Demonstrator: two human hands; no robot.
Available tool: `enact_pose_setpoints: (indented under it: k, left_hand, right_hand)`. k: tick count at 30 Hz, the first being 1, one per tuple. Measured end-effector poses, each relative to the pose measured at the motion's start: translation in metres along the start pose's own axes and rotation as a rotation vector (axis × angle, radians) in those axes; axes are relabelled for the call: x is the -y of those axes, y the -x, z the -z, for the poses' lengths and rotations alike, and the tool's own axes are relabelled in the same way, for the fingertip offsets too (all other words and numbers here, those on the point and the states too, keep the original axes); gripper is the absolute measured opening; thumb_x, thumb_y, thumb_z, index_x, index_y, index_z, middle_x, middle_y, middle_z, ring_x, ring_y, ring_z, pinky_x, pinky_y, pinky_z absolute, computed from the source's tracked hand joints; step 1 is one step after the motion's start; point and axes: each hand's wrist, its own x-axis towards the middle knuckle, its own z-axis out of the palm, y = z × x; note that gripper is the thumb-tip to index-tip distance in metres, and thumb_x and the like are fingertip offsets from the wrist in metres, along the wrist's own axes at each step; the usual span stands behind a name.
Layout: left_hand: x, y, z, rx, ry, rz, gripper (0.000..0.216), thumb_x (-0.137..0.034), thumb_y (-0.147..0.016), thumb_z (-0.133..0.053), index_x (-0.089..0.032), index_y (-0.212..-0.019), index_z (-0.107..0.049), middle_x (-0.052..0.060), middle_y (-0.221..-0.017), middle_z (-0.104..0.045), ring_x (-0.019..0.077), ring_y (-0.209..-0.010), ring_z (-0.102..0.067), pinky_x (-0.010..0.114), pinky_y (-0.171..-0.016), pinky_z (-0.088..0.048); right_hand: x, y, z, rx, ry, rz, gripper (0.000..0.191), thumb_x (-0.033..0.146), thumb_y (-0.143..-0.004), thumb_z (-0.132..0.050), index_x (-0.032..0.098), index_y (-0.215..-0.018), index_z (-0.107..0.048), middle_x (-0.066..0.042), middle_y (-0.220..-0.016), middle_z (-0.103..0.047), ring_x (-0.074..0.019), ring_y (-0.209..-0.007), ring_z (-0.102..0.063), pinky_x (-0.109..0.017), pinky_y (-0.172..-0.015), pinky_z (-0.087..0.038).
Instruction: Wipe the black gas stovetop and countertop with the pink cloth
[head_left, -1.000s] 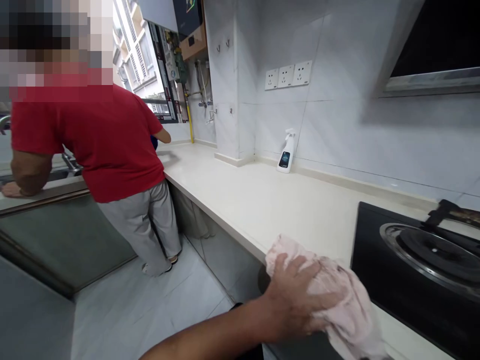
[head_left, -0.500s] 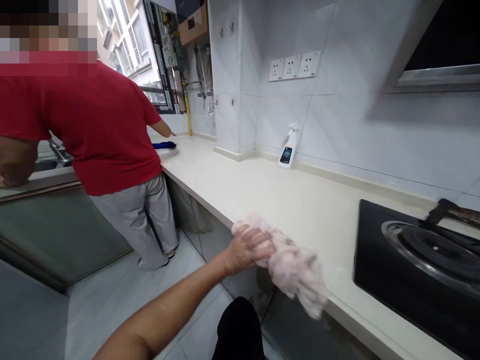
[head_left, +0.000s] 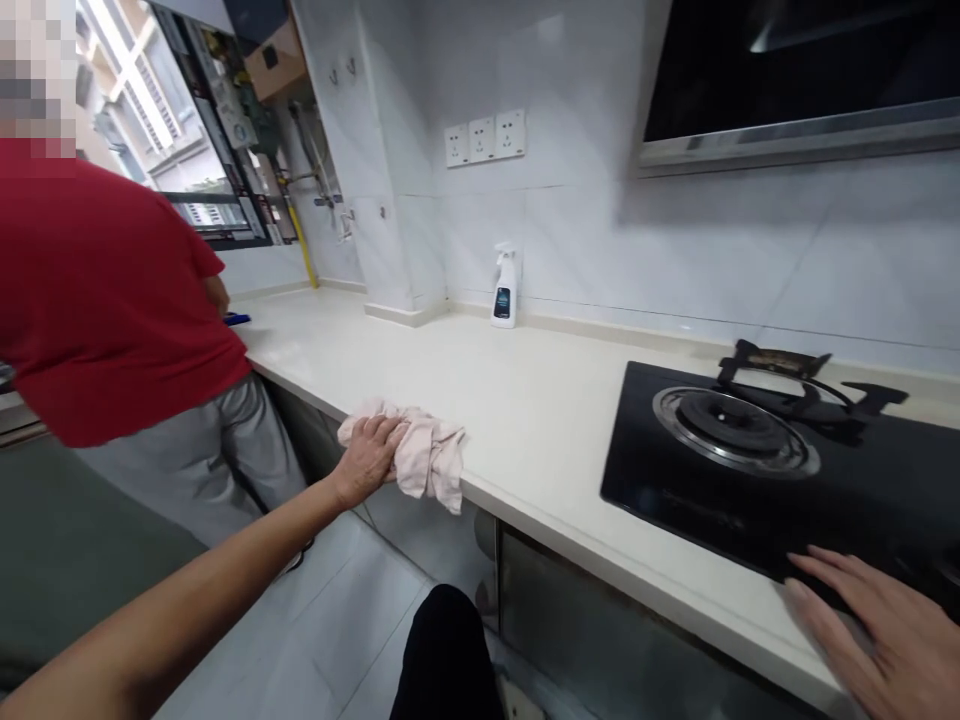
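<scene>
My left hand (head_left: 365, 462) presses a crumpled pale pink cloth (head_left: 427, 455) onto the front edge of the cream stone countertop (head_left: 540, 420). At the bottom right, my right hand (head_left: 885, 640) holds nothing. Its spread fingers rest near the front of the countertop, touching or just over the corner of the black gas hob (head_left: 720, 480). The hob has a steel burner ring and a dark pan support.
A white spray bottle (head_left: 505, 288) stands against the tiled wall, below a row of wall sockets (head_left: 484, 138). A range hood (head_left: 795, 90) hangs above the hob. At the far left, a person in a red shirt (head_left: 97, 310) works at the counter beside a blue cloth (head_left: 236, 320).
The view has swung right, bringing the whole hob and my right hand into sight. The pink cloth, still under my left hand, now sits further from the hob, and the person in red appears further left.
</scene>
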Motion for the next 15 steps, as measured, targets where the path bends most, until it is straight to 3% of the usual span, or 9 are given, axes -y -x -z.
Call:
enact_pose_setpoints:
  k: [3,8,12,15]
  left_hand:
    - [-0.05,-0.013,0.001,0.025,0.003,-0.049,0.062,-0.059,-0.091,-0.057,-0.018,-0.137,-0.059,0.021,-0.131,-0.06,0.0409,-0.119,-0.048,0.058,-0.101,-0.033]
    - [-0.169,-0.047,-0.002,-0.044,0.03,-0.173,0.069,-0.072,-0.087,-0.06,-0.025,-0.137,-0.061,0.016,-0.127,-0.064,0.0388,-0.118,-0.049,0.057,-0.102,-0.031]
    - [-0.266,-0.076,0.001,-0.121,0.062,-0.2,0.061,-0.061,-0.088,-0.064,-0.028,-0.139,-0.059,0.014,-0.123,-0.066,0.0371,-0.113,-0.053,0.057,-0.1,-0.033]
    - [-0.332,-0.098,0.004,-0.225,0.098,-0.235,0.045,-0.047,-0.095,-0.058,-0.031,-0.137,-0.061,0.012,-0.126,-0.066,0.0362,-0.116,-0.055,0.058,-0.1,-0.035]
  right_hand:
    - [0.02,-0.003,0.008,-0.038,-0.035,0.007,0.055,0.07,-0.095,-0.043,0.026,-0.113,-0.07,-0.01,-0.123,-0.068,-0.0385,-0.122,-0.059,-0.063,-0.106,-0.044]
    - [0.028,-0.003,0.011,-0.032,-0.019,-0.035,0.054,0.065,-0.1,-0.038,0.024,-0.118,-0.068,-0.009,-0.129,-0.066,-0.0365,-0.127,-0.056,-0.062,-0.109,-0.041]
    - [0.031,-0.003,0.011,-0.029,-0.01,-0.03,0.054,0.059,-0.103,-0.034,0.021,-0.121,-0.068,-0.011,-0.131,-0.064,-0.0351,-0.128,-0.055,-0.061,-0.109,-0.041]
    - [0.034,-0.008,0.013,-0.041,-0.036,-0.028,0.053,0.056,-0.104,-0.034,0.02,-0.119,-0.069,-0.013,-0.13,-0.064,-0.0339,-0.127,-0.055,-0.059,-0.11,-0.041]
